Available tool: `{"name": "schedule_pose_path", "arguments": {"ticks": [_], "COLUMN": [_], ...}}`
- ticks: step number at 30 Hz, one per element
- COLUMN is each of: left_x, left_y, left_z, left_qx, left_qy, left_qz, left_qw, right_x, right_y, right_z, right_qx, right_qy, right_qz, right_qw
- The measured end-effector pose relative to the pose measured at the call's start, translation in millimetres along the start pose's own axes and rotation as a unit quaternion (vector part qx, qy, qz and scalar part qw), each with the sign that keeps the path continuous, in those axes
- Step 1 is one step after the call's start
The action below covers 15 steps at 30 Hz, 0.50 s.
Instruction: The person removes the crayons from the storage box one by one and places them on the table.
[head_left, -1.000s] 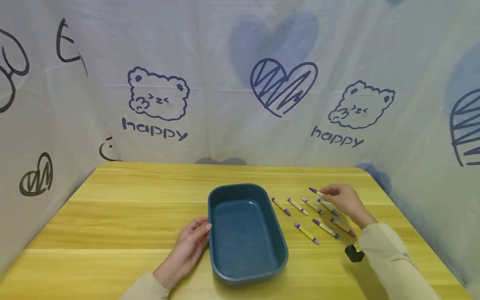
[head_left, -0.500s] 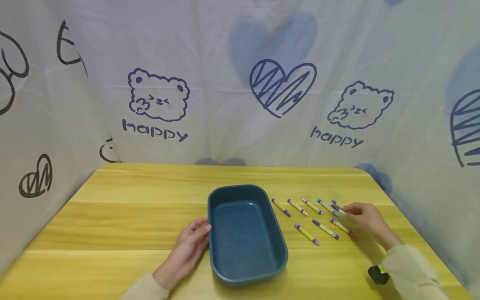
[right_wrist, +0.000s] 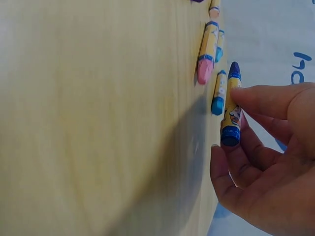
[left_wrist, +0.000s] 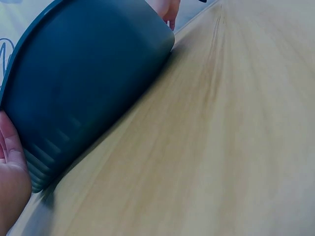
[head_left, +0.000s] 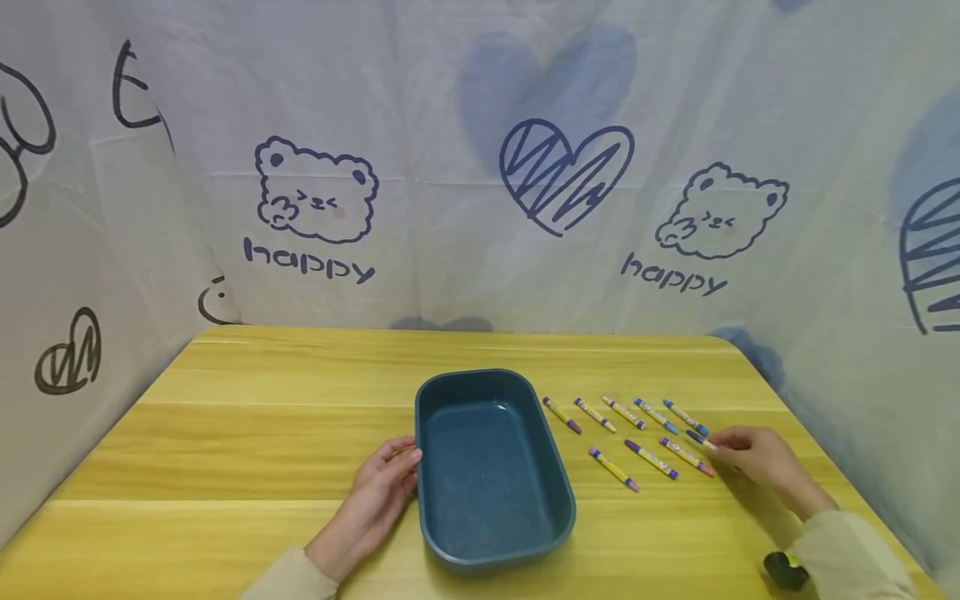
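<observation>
My right hand (head_left: pixel 765 467) pinches a crayon (right_wrist: pixel 233 108) between thumb and fingers. This crayon has a dark purple tip, a yellow wrapper and blue bands, and it is held just above the table at the right end of the crayon rows. Close beside it lie a blue crayon (head_left: pixel 686 417) and a pink-tipped crayon (head_left: pixel 686 457). My left hand (head_left: pixel 378 496) rests against the outer left side of a dark teal bin (head_left: pixel 495 546), its fingers relaxed at the wall. Inside the bin only the bare floor shows.
Several crayons lie slanted in two rows right of the bin, among them a purple-tipped crayon (head_left: pixel 651 459) and a lilac-tipped crayon (head_left: pixel 614 469). A wood-grain table (head_left: pixel 247 450) carries everything. A printed cloth (head_left: pixel 442 250) hangs behind and at both sides.
My right hand has moved right and toward me with the purple-tipped crayon, from the back row to the front row's right end. The left hand and bin have stayed put.
</observation>
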<state>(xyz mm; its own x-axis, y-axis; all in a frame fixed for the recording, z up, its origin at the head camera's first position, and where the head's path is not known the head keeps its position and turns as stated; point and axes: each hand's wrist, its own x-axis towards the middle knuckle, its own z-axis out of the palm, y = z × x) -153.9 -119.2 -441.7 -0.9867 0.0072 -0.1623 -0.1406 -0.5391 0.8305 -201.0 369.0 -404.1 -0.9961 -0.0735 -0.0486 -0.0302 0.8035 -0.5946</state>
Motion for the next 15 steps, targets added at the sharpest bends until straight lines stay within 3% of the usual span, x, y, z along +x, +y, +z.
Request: {"name": "schedule_pose_path", "arguments": {"ticks": [7,15], "left_x": [0.1,-0.7], "left_y": [-0.2,0.3], "left_z": [-0.4,-1.5], "left_qx": [-0.002,0.0], "left_qy": [0.002,-0.006], "left_qz": [0.002,-0.004], "left_qw": [1.0,1.0], "right_x": [-1.0,-0.5], "right_y": [7.9,10.3], "right_z": [0.1,0.7], "right_qx": [-0.023,0.003], "right_qy": [0.017,0.002], "right_qz": [-0.014,0.012], "right_qw": [1.0,1.0]}}
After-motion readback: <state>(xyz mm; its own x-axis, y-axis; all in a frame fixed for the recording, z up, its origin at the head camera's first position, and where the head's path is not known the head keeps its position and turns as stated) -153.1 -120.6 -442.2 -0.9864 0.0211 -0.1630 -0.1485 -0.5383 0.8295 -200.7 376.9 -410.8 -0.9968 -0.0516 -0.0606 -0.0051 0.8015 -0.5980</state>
